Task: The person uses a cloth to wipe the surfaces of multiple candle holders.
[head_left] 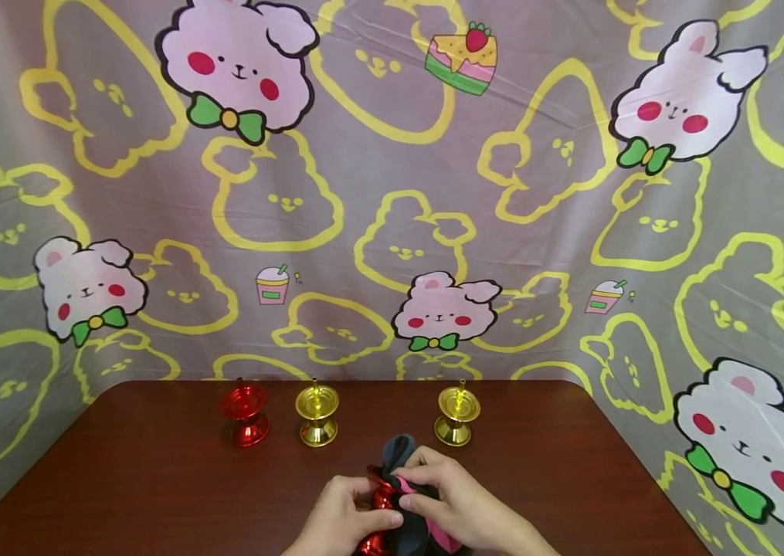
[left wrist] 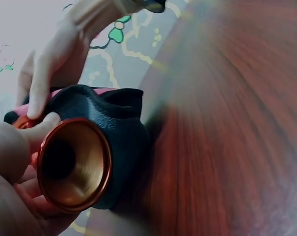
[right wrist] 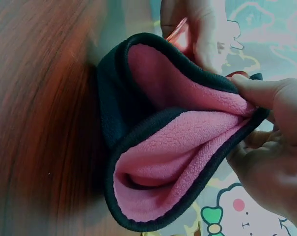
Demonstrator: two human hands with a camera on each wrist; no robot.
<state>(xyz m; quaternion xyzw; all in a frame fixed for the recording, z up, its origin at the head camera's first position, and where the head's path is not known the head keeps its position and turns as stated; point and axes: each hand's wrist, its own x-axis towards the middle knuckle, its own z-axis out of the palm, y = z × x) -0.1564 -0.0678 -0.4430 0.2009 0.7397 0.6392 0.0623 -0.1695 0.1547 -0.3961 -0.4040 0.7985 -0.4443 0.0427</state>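
My left hand (head_left: 347,516) grips a shiny red metal candle holder (head_left: 383,498) at the table's near side. In the left wrist view its hollow round base (left wrist: 96,167) faces the camera, the fingers wrapped around the stem behind it. A cloth (right wrist: 163,142), dark on one side and pink on the other with a black edging, bunches against the candle holder. My right hand (head_left: 457,498) pinches this cloth between thumb and fingers close to the cup end. The cloth's folds hang open toward the right wrist camera and hide most of the candle holder there.
Along the back of the dark wooden table (head_left: 155,494) stand a red candle holder (head_left: 247,417), a gold one (head_left: 317,417) and another gold one (head_left: 456,417) farther right. A patterned curtain (head_left: 364,170) hangs behind and beside the table.
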